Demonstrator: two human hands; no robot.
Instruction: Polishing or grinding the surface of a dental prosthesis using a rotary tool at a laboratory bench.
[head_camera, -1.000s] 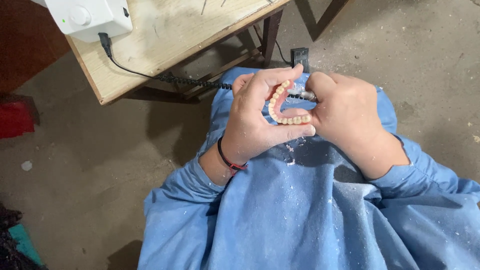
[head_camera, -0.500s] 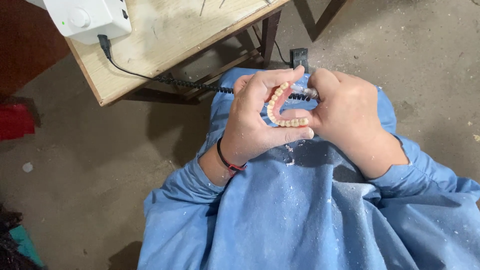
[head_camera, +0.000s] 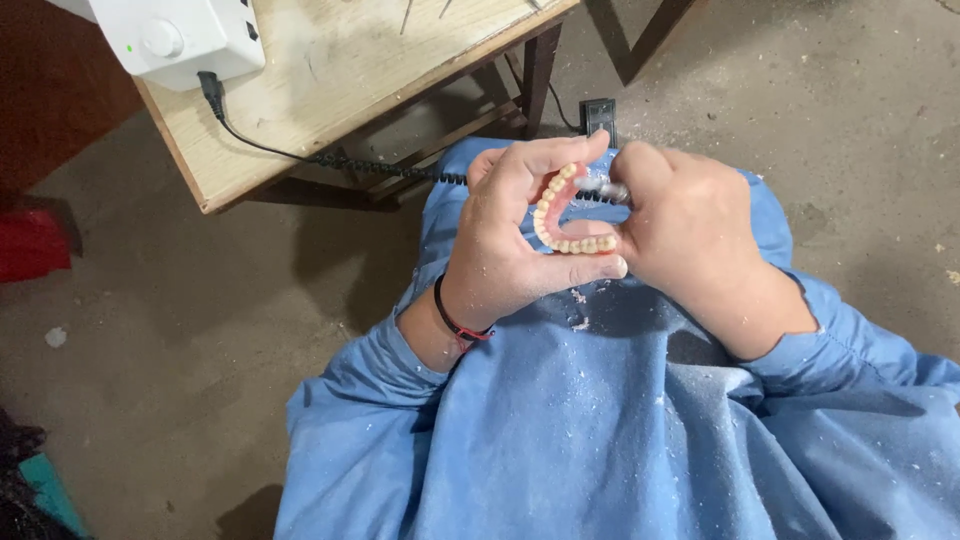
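Barely shifted since earlier: left hand (head_camera: 505, 245) grips pink horseshoe-shaped denture with cream teeth (head_camera: 566, 215) at upper centre | right hand (head_camera: 690, 235) clamps slim metal handpiece (head_camera: 606, 187) against it | white dust on blue gown (head_camera: 600, 440): grinding looks underway, unfinished

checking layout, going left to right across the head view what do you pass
red object → white control box → wooden table → left hand → denture → right hand
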